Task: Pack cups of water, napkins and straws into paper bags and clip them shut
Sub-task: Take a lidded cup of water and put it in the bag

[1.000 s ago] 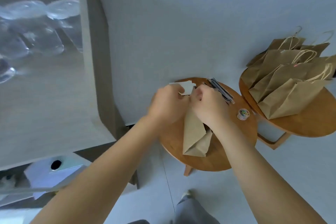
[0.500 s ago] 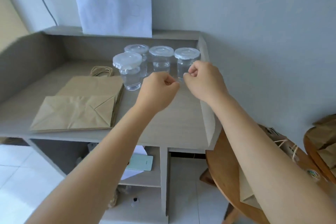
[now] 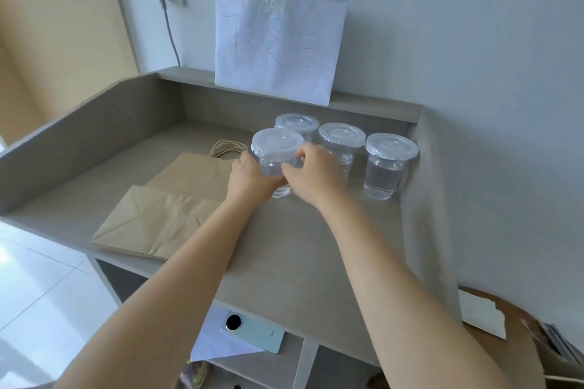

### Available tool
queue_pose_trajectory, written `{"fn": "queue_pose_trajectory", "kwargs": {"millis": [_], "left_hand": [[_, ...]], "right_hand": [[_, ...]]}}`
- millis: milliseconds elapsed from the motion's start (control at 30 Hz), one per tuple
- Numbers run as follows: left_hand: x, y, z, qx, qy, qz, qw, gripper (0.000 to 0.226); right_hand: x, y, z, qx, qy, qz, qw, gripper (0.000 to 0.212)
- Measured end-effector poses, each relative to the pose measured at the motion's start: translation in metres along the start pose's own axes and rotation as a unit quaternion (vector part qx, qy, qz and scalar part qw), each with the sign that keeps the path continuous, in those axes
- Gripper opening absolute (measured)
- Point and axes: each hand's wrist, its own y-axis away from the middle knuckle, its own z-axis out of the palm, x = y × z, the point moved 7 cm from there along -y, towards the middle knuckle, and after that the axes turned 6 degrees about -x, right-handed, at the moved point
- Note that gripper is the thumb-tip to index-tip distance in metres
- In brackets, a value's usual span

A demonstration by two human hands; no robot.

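Nearest the camera, on a lower shelf under the desk (image 3: 284,262), lie a phone (image 3: 252,331) and a sheet of paper; at the bottom right edge of view a round wooden stool (image 3: 518,338) carries white napkins (image 3: 482,314).

On the desk's front left part lies a stack of flat paper bags (image 3: 164,211), bottoms toward the front edge, twine handles toward the back wall.

Both forearms reach forward over the desk's front edge. The left hand (image 3: 249,180) and right hand (image 3: 311,172) are close together, one on each side of the front cup (image 3: 277,161), fingers curled round its clear wall below the lid. The cup stands upright, long axis vertical, base apparently on the desk; it lies directly between the hands, neither clearly nearer.

Behind and to the right stand three more lidded cups of water: one just behind the front cup (image 3: 297,125), a middle one (image 3: 341,139) partly hidden by the right hand, and one (image 3: 390,164) near the right wall.

Judgement: the lift calls for a level, straight-up carry; tilt risks spillage, and the right knuckles sit near the middle cup.

A handwritten paper sign (image 3: 278,44) leans at the back.
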Motion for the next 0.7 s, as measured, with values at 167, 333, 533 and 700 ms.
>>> {"fn": "queue_pose_trajectory", "kwargs": {"millis": [167, 333, 533, 700], "left_hand": [[-0.006, -0.034, 0.012, -0.021, 0.050, 0.016, 0.998, 0.082], [-0.003, -0.059, 0.023, -0.061, 0.099, 0.071, 0.991, 0.084], [-0.008, -0.063, 0.027, -0.103, 0.119, 0.117, 0.981, 0.070], [0.016, -0.029, 0.023, -0.157, 0.159, 0.187, 0.957, 0.076]], "right_hand": [[0.000, -0.034, 0.011, 0.003, 0.001, 0.007, 1.000, 0.052], [-0.004, -0.055, 0.024, -0.006, 0.020, 0.013, 1.000, 0.062], [-0.006, -0.056, 0.025, -0.036, 0.021, 0.053, 0.998, 0.077], [-0.015, -0.032, -0.010, -0.048, -0.007, 0.068, 0.996, 0.076]]}}
